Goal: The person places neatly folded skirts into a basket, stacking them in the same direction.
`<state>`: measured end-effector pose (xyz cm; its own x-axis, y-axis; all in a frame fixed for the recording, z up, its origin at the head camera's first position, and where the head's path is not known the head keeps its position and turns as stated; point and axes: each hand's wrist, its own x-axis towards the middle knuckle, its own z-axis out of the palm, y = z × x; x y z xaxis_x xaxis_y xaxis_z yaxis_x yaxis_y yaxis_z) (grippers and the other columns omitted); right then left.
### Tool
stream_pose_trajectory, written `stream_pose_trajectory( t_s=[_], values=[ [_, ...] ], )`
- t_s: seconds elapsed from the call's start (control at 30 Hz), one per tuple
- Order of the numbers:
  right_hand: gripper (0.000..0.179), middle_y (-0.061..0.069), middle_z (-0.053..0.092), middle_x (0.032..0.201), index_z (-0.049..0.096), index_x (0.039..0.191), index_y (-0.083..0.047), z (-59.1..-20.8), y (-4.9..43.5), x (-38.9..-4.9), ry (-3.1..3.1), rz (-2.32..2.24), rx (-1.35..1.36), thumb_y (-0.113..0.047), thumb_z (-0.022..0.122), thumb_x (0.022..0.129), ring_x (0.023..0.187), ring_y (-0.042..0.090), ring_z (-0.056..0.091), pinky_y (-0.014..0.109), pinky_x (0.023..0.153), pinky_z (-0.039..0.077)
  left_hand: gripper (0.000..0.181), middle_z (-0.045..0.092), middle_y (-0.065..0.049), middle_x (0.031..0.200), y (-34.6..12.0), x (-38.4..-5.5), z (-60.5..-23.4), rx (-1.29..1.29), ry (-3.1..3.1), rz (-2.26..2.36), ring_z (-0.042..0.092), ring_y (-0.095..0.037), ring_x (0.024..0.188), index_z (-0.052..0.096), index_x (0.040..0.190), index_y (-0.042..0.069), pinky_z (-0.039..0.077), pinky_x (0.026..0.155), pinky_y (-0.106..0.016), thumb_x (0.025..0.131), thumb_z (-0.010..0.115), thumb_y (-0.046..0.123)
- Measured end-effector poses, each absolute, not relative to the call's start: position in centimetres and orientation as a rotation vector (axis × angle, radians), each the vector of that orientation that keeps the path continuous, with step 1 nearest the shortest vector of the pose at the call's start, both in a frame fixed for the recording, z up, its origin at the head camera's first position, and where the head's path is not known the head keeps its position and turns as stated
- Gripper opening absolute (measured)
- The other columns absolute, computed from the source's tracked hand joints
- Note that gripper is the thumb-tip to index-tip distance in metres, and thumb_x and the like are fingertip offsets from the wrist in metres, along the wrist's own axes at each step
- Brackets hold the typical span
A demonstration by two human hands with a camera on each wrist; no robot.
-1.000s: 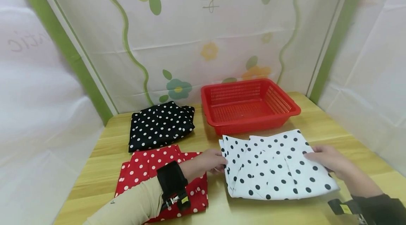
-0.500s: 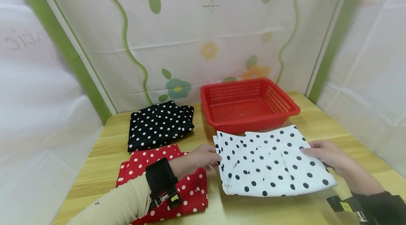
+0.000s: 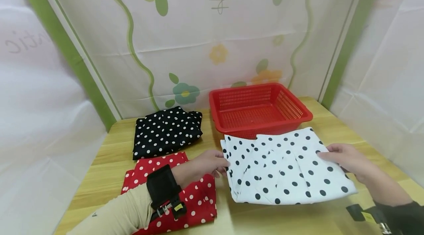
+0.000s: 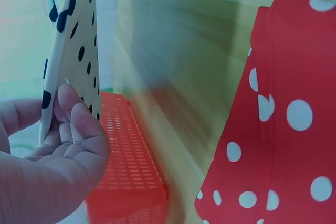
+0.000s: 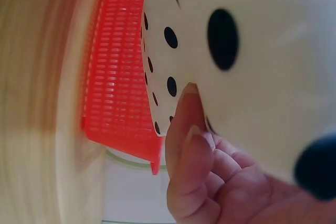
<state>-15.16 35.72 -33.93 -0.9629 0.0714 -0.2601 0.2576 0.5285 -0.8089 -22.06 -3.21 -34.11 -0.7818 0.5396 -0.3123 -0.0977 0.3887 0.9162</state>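
A folded white cloth with black polka dots (image 3: 281, 168) hangs just above the table, spread between both hands. My left hand (image 3: 207, 163) pinches its left edge; the left wrist view shows the folded layers between thumb and fingers of that hand (image 4: 58, 161). At the opposite edge my right hand (image 3: 346, 163) grips the cloth, thumb on top. In the right wrist view the cloth (image 5: 262, 77) hides part of the fingers. Under the left forearm lies a folded red cloth with white dots (image 3: 202, 198), partly covered by the wrist strap and sleeve.
A red plastic basket (image 3: 238, 132) with perforated walls stands right behind the white cloth, which overlaps its front in the head view. A folded black cloth with white dots (image 3: 167, 132) lies at the back left of the wooden table (image 3: 89, 179). Printed curtains (image 3: 185, 58) enclose the table.
Both hands have raised the white cloth slightly and shifted it toward the basket, with its left edge moving a little left. Basket, black cloth and red cloth stay in place.
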Motion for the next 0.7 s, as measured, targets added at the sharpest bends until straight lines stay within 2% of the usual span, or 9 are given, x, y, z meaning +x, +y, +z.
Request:
stream_pose_trajectory(
  t_s=[0.3, 0.5, 0.7],
  values=[
    [0.036, 0.003, 0.066, 0.079, 0.051, 0.112, 0.014, -32.7, 35.7, -15.1, 2.584, -1.416, 0.214, -0.019, 0.055, 0.098, 0.065, 0.02, 0.065, 0.033, 0.058, 0.055, 0.023, 0.071, -0.012, 0.092, -3.6, -22.6, -33.1, 0.433, 2.061, 1.453, 0.064, -0.016, 0.074, 0.064, 0.11, -0.007, 0.053, 0.068, -0.029, 0.094, 0.057, 0.008],
    [0.033, 0.004, 0.066, 0.079, 0.052, 0.11, 0.013, -31.9, 35.5, -15.5, 2.6, -1.424, 0.18, -0.017, 0.055, 0.098, 0.065, 0.02, 0.066, 0.033, 0.058, 0.055, 0.024, 0.071, -0.012, 0.096, -4.1, -22.9, -32.2, 0.455, 2.078, 1.455, 0.065, -0.018, 0.077, 0.064, 0.112, -0.006, 0.053, 0.07, -0.031, 0.095, 0.056, 0.009],
    [0.038, 0.004, 0.068, 0.08, 0.051, 0.115, 0.015, -31.3, 35.4, -15.9, 2.623, -1.416, 0.183, -0.019, 0.055, 0.099, 0.065, 0.021, 0.067, 0.032, 0.058, 0.055, 0.027, 0.072, -0.013, 0.098, -4.3, -23.4, -31.9, 0.463, 2.069, 1.477, 0.067, -0.02, 0.079, 0.064, 0.115, -0.005, 0.053, 0.071, -0.03, 0.096, 0.056, 0.011]
  ],
)
